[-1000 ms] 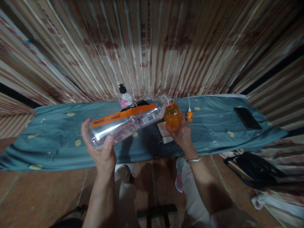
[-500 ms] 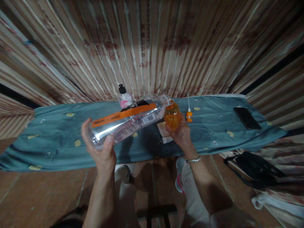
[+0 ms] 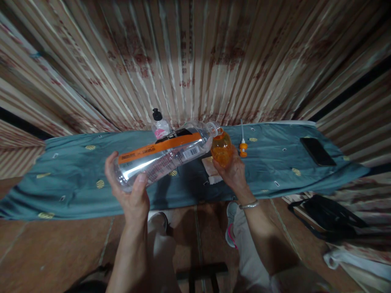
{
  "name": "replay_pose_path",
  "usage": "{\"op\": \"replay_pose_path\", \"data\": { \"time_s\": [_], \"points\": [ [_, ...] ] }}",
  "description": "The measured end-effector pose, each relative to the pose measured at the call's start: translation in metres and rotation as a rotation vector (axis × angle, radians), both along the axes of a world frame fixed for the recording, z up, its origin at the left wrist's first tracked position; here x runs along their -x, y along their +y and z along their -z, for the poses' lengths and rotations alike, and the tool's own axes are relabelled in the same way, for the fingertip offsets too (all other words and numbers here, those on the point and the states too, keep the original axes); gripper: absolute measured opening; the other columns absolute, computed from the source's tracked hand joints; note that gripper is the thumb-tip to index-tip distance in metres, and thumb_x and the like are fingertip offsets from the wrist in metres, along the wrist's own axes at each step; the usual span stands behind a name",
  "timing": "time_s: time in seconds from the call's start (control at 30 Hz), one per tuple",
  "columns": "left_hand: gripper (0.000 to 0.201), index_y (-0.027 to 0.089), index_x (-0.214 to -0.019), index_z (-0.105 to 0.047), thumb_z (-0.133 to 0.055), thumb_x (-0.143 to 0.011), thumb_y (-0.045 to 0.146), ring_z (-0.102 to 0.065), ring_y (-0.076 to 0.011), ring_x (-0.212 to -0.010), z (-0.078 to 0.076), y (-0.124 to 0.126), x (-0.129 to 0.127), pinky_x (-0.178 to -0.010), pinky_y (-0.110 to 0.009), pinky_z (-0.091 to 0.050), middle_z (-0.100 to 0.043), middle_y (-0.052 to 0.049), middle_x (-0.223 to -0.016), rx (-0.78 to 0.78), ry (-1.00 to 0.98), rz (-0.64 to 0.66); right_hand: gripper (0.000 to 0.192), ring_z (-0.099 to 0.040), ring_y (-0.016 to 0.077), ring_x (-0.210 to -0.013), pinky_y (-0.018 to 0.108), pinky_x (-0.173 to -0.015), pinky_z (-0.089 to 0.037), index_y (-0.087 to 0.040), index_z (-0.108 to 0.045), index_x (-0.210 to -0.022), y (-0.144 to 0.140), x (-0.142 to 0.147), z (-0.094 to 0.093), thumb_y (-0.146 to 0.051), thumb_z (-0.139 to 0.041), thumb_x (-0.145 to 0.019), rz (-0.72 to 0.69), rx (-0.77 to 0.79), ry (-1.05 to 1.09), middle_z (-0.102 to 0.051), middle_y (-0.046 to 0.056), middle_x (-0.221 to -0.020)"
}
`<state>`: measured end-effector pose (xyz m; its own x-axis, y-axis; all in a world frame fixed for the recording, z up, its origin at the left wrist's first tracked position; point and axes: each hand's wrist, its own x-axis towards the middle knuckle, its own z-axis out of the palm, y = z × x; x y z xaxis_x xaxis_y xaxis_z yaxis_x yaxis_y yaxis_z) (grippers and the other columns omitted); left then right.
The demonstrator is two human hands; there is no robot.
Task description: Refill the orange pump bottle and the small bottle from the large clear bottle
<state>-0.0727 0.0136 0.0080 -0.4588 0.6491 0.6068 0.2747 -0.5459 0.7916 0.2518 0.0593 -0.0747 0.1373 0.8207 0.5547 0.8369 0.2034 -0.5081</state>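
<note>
Here, the left hand (image 3: 130, 191) grips the tilted clear bottle (image 3: 165, 155), its mouth touching the small orange bottle (image 3: 221, 149) clasped by the right hand (image 3: 233, 173); pouring demands steady alignment.

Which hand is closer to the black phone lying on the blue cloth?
Right. The right hand holds the small orange bottle near the cloth's middle, left of the phone. The left hand grips the big clear bottle, farther left still.

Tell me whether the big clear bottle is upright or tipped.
Tipped. The left hand holds the clear bottle nearly on its side, its mouth against the top of the orange bottle in the right hand.
</note>
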Motion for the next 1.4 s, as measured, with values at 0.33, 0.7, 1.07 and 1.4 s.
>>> {"op": "replay_pose_path", "data": {
  "time_s": [0.33, 0.7, 1.07, 1.4],
  "points": [
    [0.089, 0.036, -0.164, -0.069, -0.09, -0.089, 0.079, -0.067, -0.0391, -0.149, -0.0011, -0.0002, 0.0003, -0.135, -0.057, -0.051, -0.065, -0.009, -0.162, -0.002, 0.031, -0.021, 0.086, -0.081, 0.0467, -0.137, 0.067, -0.112, -0.072, -0.012, -0.047, -0.176, -0.0003, 0.0006, -0.001, -0.045, -0.078, -0.103, 0.013, 0.031, 0.003, -0.078, 0.03, -0.154],
    [0.077, 0.043, -0.159, -0.076, -0.097, -0.089, 0.065, -0.065, -0.0348, -0.145, -0.0018, 0.0007, -0.0004, -0.133, -0.052, -0.048, -0.066, -0.004, -0.158, -0.08, -0.024, 0.055, 0.081, -0.083, 0.0461, -0.132, 0.067, -0.108, -0.074, -0.011, -0.055, -0.171, 0.0002, 0.0026, -0.0014, -0.048, -0.076, -0.102, 0.032, 0.014, 0.005, -0.081, 0.03, -0.149],
    [0.085, 0.036, -0.162, -0.071, -0.093, -0.089, 0.073, -0.064, -0.0393, -0.15, -0.0027, -0.0007, 0.001, -0.136, -0.056, -0.048, -0.065, -0.008, -0.161, -0.024, 0.028, -0.001, 0.08, -0.08, 0.0472, -0.141, 0.071, -0.114, -0.071, -0.012, -0.054, -0.17, 0.0007, 0.0014, 0.0002, -0.049, -0.075, -0.102, 0.016, 0.028, 0.021, -0.077, 0.03, -0.156],
    [0.084, 0.039, -0.162, -0.071, -0.094, -0.089, 0.073, -0.064, -0.0394, -0.151, -0.0039, -0.0013, -0.0005, -0.136, -0.058, -0.047, -0.065, -0.009, -0.162, -0.017, 0.005, 0.015, 0.085, -0.081, 0.0462, -0.139, 0.068, -0.112, -0.073, -0.012, -0.052, -0.17, -0.0004, 0.0018, -0.003, -0.045, -0.08, -0.098, 0.024, 0.048, 0.033, -0.079, 0.03, -0.154]
  ]
}}
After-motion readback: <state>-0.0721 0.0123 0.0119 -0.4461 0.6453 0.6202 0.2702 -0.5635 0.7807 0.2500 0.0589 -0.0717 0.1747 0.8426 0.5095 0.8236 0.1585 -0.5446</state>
